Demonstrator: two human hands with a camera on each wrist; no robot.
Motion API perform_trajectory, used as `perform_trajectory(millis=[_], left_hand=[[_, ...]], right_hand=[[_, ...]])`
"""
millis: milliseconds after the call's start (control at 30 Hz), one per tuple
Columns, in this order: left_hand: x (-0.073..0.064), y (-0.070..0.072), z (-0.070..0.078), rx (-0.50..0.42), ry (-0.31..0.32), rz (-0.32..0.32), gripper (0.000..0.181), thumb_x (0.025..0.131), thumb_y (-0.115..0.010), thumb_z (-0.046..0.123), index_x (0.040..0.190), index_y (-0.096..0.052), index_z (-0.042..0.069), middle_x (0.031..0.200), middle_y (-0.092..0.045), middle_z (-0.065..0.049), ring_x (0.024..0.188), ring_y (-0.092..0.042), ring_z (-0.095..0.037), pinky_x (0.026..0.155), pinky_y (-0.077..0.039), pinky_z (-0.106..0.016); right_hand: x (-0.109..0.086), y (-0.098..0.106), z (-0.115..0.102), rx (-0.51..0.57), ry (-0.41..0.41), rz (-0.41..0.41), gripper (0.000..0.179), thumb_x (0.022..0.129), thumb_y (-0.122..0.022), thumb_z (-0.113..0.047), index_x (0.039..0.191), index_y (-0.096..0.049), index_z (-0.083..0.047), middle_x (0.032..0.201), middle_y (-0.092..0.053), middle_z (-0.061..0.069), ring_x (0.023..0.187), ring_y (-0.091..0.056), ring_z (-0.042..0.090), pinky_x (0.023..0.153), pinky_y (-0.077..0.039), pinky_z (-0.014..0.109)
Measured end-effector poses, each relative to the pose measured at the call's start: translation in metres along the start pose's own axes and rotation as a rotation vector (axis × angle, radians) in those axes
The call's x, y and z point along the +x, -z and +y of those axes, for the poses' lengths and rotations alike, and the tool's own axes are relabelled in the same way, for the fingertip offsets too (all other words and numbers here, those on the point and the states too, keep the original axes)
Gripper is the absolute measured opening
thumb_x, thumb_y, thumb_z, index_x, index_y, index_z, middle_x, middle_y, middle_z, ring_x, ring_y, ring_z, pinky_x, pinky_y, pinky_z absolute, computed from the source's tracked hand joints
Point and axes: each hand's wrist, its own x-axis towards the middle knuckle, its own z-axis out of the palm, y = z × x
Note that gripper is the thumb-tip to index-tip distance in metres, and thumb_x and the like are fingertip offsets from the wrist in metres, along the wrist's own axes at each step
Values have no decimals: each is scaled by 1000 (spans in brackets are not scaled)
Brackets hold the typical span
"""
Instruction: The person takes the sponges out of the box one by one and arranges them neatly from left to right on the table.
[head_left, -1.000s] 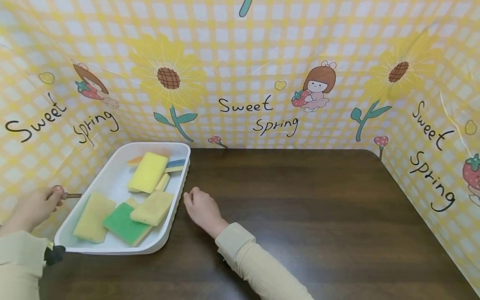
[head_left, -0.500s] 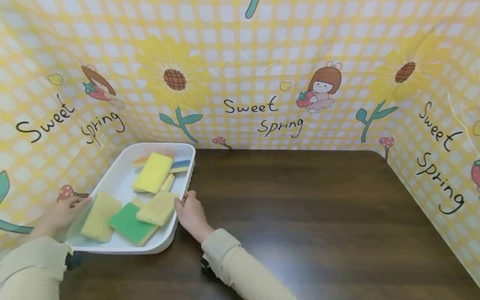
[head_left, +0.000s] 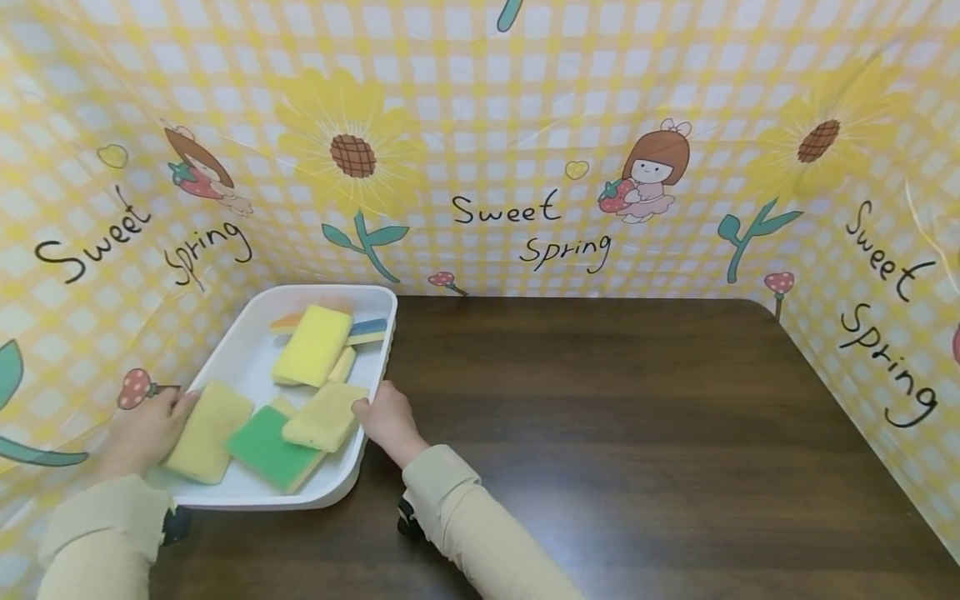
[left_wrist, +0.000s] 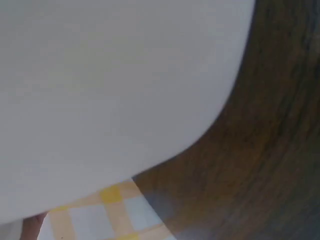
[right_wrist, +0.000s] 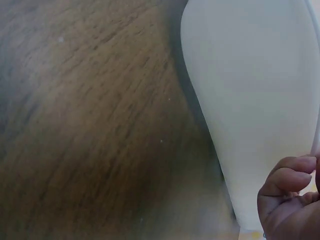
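Observation:
A white plastic tub (head_left: 247, 333) stands at the left of the table, holding several sponges. My left hand (head_left: 146, 433) grips its left rim, thumb over the edge beside a pale yellow sponge (head_left: 210, 433). On the opposite rim, my right hand (head_left: 390, 421) holds on with curled fingers; the right wrist view shows those fingers (right_wrist: 285, 182) bent against the outer wall. A green-faced sponge (head_left: 273, 450) lies near the front under another pale sponge (head_left: 322, 421). Farther back are a bright yellow sponge (head_left: 313, 343) and a blue-topped one (head_left: 367, 331). Most left fingers are hidden.
The dark wooden table (head_left: 600, 417) extends to the right of the tub. A yellow checked cloth (head_left: 510, 150) with flower prints rises behind it and along both sides, close to the tub's left and back. An orange-topped sponge (head_left: 285, 322) shows partly at the tub's back.
My left hand has come right, from beside the tub onto its left rim. The right hand has closed in on the right rim and taken hold. The view has shifted slightly; the sponges lie as before.

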Motion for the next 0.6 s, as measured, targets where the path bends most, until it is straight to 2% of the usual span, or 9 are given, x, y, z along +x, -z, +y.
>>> perform_trajectory(millis=[67, 133, 167, 267, 400, 500, 600], left_hand=[[-2, -1, 1, -11, 1, 3, 57, 104, -18, 41, 92, -50, -5, 67, -50, -11, 60, -45, -20, 56, -33, -32], [-2, -1, 3, -21, 8, -9, 58, 104, -18, 40, 96, -51, -7, 71, -52, -15, 63, -47, -23, 58, -37, -37], [-2, -1, 3, -25, 9, -21, 61, 104, -17, 40, 100, -51, -9, 75, -55, -20, 66, -50, -26, 61, -39, -41], [0, -3, 5, -18, 9, -53, 67, 104, -15, 42, 117, -48, -15, 85, -57, -27, 73, -54, -32, 68, -41, -49], [1, -8, 12, -19, 20, -53, 68, 103, -13, 42, 109, -51, -13, 75, -54, -19, 67, -51, -27, 63, -39, -41], [-1, -7, 20, -19, 40, -46, 67, 103, -13, 42, 100, -54, -10, 73, -54, -17, 65, -49, -26, 61, -37, -39], [-4, -6, 28, -8, 63, -74, 69, 103, -10, 44, 102, -53, -9, 73, -53, -18, 66, -49, -27, 62, -37, -40]], right_hand=[[-1, 0, -1, 0, -7, 4, 22, 87, -57, -12, 106, -60, -2, 76, -56, 4, 63, -50, 14, 55, -40, 24], [-1, 0, -2, -2, -19, 6, 22, 87, -57, -12, 106, -60, -3, 77, -57, 5, 63, -51, 14, 55, -41, 24], [0, 1, -2, -4, -24, 5, 22, 87, -57, -13, 106, -60, -2, 78, -58, 5, 64, -52, 14, 56, -42, 24], [2, 6, -1, -31, -36, 7, 21, 87, -58, -14, 104, -61, -2, 79, -59, 6, 65, -53, 15, 58, -43, 25], [4, 14, 1, -78, -35, 8, 21, 87, -58, -15, 102, -61, -1, 79, -59, 7, 67, -52, 16, 60, -44, 26], [5, 19, 3, -94, -34, -12, 24, 87, -58, -15, 105, -61, 0, 81, -60, 7, 68, -53, 15, 62, -44, 25], [6, 25, 5, -109, -24, -39, 25, 86, -59, -15, 105, -62, 1, 82, -61, 7, 67, -53, 15, 61, -43, 25]])
